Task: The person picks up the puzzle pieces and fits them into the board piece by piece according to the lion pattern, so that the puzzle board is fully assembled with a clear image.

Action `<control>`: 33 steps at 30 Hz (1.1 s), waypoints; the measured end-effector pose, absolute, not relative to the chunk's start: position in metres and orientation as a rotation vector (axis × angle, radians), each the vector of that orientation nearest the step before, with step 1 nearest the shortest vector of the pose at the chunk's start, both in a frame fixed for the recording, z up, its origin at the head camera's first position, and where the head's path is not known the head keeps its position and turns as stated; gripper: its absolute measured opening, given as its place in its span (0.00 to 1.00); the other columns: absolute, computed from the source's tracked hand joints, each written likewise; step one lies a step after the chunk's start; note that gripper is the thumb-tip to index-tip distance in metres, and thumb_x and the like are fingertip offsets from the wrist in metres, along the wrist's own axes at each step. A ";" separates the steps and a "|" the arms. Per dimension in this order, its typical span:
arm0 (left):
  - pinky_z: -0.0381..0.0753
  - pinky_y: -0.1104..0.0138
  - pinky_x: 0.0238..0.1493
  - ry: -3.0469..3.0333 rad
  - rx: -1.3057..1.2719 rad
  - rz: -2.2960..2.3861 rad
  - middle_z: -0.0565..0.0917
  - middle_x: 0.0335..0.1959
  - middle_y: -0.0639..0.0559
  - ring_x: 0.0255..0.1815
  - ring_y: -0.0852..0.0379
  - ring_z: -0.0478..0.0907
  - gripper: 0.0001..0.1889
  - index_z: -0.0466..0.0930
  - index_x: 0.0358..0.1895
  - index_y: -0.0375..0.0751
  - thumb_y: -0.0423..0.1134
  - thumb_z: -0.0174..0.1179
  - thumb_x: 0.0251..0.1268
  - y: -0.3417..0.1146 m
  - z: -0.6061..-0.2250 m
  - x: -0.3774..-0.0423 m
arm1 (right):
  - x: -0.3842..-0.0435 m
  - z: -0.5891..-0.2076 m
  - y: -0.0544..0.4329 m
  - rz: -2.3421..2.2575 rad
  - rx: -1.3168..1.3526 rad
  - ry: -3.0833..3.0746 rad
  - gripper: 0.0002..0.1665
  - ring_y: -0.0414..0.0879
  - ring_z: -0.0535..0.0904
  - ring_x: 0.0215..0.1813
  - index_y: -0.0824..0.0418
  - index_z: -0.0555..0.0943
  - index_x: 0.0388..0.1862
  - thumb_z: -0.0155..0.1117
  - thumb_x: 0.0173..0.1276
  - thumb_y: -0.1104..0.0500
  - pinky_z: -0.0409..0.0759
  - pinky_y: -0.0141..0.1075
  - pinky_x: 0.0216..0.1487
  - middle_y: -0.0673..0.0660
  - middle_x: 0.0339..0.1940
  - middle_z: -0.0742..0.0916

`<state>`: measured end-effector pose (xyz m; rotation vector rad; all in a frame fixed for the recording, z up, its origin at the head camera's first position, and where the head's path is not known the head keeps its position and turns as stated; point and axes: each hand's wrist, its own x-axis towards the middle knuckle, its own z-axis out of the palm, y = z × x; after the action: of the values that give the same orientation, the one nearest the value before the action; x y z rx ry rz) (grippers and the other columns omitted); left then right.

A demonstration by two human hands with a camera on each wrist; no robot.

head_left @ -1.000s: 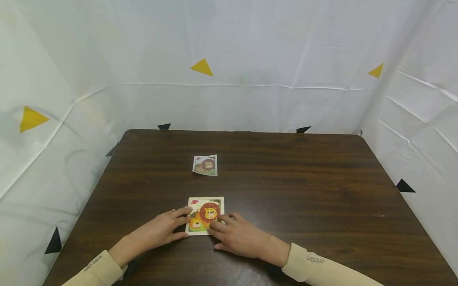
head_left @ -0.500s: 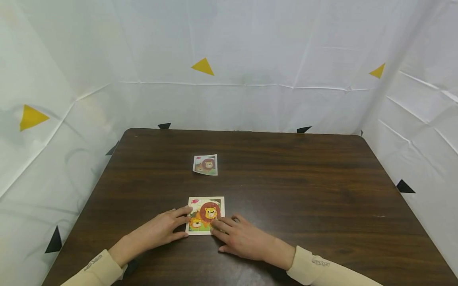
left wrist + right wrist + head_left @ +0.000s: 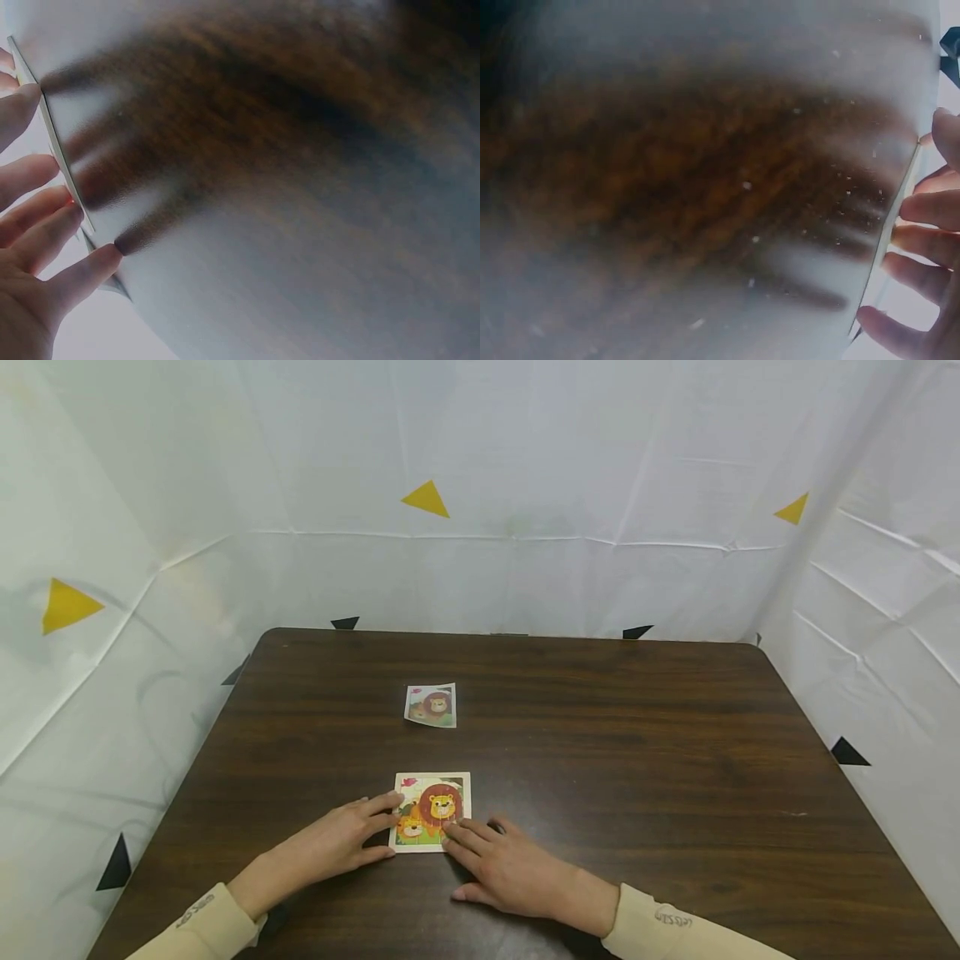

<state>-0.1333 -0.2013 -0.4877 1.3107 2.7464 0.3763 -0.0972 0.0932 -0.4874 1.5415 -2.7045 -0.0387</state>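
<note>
A square lion jigsaw puzzle (image 3: 440,804) in a pale frame lies flat near the table's front, its pieces filling the frame. My left hand (image 3: 341,837) rests at its left edge, fingertips on the rim and thumb by the lower-left corner. From the right, my right hand (image 3: 513,870) lays its fingertips on the lower-right part of the puzzle, hiding that corner; its thumb is on the table. In the left wrist view, fingers (image 3: 49,232) touch the thin board edge (image 3: 61,154). The right wrist view has extended fingers (image 3: 922,277) along the opposite edge.
Behind the puzzle lies a small paper picture (image 3: 431,706) of the same lion scene, one corner curled. The dark wooden table (image 3: 637,760) stretches out to the right. White sheeting (image 3: 525,577) with yellow and black triangles surrounds the table.
My right hand has slid slightly right and its fingers have straightened, uncovering a little more of the puzzle's lower part. My left hand and the puzzle have stayed in place.
</note>
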 end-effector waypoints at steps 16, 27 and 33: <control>0.79 0.51 0.53 2.746 1.313 0.348 0.72 0.64 0.41 0.58 0.43 0.77 0.23 0.80 0.56 0.36 0.48 0.65 0.62 -0.200 -0.486 -0.134 | -0.092 -0.485 0.090 -0.089 1.514 -2.734 0.41 0.47 0.64 0.72 0.58 0.66 0.72 0.36 0.74 0.32 0.74 0.48 0.61 0.55 0.73 0.68; 0.80 0.55 0.53 2.751 1.357 0.353 0.73 0.63 0.40 0.58 0.44 0.76 0.24 0.80 0.56 0.36 0.47 0.66 0.61 -0.199 -0.489 -0.131 | -0.089 -0.486 0.108 0.337 1.488 -2.853 0.36 0.49 0.57 0.75 0.56 0.64 0.73 0.40 0.76 0.37 0.68 0.57 0.64 0.53 0.76 0.64; 0.79 0.57 0.55 2.768 1.366 0.411 0.73 0.62 0.41 0.61 0.45 0.74 0.23 0.81 0.54 0.38 0.48 0.68 0.59 -0.202 -0.491 -0.134 | -0.096 -0.478 0.124 0.382 1.388 -2.874 0.35 0.51 0.58 0.75 0.56 0.67 0.72 0.41 0.76 0.38 0.67 0.57 0.65 0.54 0.74 0.67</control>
<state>-0.1335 -0.2022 -0.4912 1.3664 2.7680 0.4106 -0.0960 0.1238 -0.4780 1.3880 -2.8738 0.3819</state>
